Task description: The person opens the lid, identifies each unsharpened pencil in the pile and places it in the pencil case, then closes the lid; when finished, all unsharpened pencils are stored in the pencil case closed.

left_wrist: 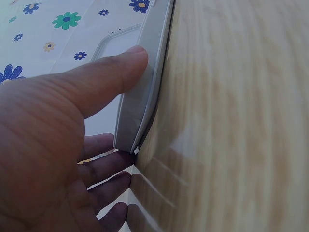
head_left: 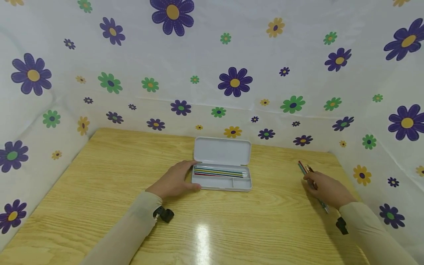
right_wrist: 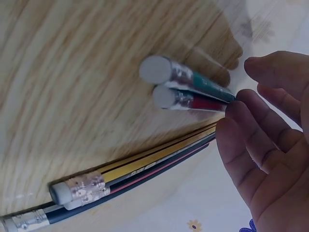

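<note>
A white pencil case (head_left: 222, 150) lies with its lid up, several pencils (head_left: 218, 171) in its long rear compartment. My left hand (head_left: 175, 180) holds the case at its left end. Its thumb (left_wrist: 113, 72) lies against the front wall and the other fingers reach past the end. To the right, my right hand (head_left: 328, 187) is over a loose group of pencils on the table. Its fingertips are right at a teal pencil (right_wrist: 210, 87) and a red pencil (right_wrist: 207, 102), thumb apart from the fingers. A yellow-and-black pencil (right_wrist: 145, 159) and dark pencils lie beside them.
The wood-grain table (head_left: 132, 154) carries the case and the loose pencils. A white flower-print cloth (head_left: 198, 55) hangs behind it and along both sides. Two small empty compartments (head_left: 212, 182) run along the case's front.
</note>
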Demonstrator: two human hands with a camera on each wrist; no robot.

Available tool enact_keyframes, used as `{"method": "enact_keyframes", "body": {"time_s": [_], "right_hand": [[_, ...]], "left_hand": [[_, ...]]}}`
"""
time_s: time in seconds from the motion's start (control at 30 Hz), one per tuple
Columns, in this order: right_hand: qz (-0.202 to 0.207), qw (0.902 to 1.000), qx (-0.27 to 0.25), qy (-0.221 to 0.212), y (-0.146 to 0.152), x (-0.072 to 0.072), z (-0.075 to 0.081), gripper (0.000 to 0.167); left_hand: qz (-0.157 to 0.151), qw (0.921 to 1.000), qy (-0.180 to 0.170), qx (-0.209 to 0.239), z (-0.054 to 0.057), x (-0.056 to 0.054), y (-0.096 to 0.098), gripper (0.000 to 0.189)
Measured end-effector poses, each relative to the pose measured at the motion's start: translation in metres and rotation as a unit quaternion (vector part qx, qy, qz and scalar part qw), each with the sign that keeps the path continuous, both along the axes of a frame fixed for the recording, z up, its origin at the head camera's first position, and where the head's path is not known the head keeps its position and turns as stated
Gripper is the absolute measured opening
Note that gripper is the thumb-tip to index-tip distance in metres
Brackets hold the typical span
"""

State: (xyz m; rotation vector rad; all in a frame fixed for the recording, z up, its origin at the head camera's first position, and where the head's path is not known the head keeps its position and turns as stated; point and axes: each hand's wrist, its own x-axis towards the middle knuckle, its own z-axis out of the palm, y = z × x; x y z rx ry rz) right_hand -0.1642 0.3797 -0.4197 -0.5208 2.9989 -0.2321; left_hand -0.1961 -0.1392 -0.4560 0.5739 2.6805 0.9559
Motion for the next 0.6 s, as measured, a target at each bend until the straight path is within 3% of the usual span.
{"method": "enact_keyframes", "body": {"time_s": [0.27, 0.6], "right_hand": [[-0.031, 0.9993, -0.005, -0.021, 0.0008, 0.0011, 0.0038, 0.024], [-0.010, 0.9994, -0.024, -0.021, -0.0010, -0.0013, -0.0025, 0.024]], "left_hand": [[-0.001, 1.0000, 0.008, 0.003, 0.0021, 0.0009, -0.0001, 0.093], [0.003, 1.0000, -0.003, 0.003, 0.0026, 0.0012, 0.0003, 0.092]]}}
